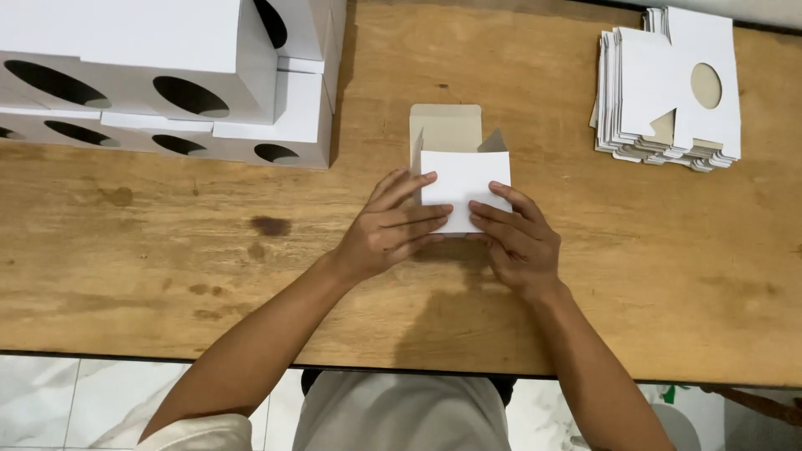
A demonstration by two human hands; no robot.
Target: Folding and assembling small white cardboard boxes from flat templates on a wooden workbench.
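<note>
A small white cardboard box (464, 171) stands on the wooden table (167, 250) in front of me, its far flap open and showing a brown inside. My left hand (393, 225) grips the box's left and near side, fingers laid across its white face. My right hand (518, 238) holds the right and near side, fingers pointing inward. Both hands touch the same box.
A stack of flat white box blanks (668, 92) with a round cut-out lies at the far right. Several assembled white boxes (167, 75) with oval holes are piled at the far left. The table's near edge runs just above a tiled floor (75, 401).
</note>
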